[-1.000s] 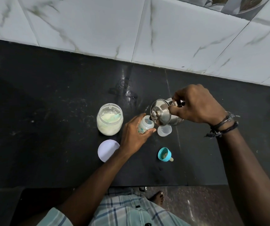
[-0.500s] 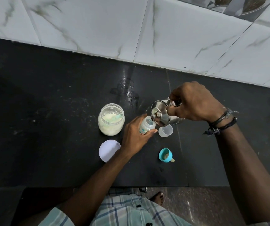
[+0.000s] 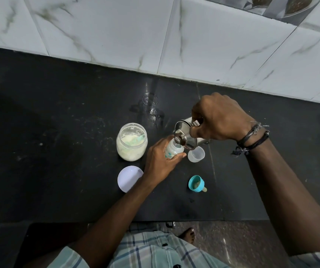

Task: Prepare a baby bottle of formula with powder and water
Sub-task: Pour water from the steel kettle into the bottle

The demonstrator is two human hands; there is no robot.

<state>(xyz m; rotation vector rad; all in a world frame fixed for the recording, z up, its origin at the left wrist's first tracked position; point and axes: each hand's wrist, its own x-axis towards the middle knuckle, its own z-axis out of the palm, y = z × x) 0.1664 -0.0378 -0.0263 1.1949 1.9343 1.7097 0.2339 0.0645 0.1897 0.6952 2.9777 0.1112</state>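
My left hand grips the small clear baby bottle, which stands open on the black counter. My right hand holds a steel kettle tilted to the left, its lidded top right over the bottle's mouth. To the left stands an open jar of pale formula powder with a green scoop inside. The jar's white lid lies in front of it. A teal bottle collar with its nipple lies on its side near the front.
A clear plastic cap sits upturned just right of the bottle, under the kettle. Water spots mark the counter behind the jar. White marble tiles rise behind the counter. The counter's front edge runs just above my checked shirt.
The kettle has tipped a little further over the bottle's mouth. My left hand and the bottle have stayed where they were.
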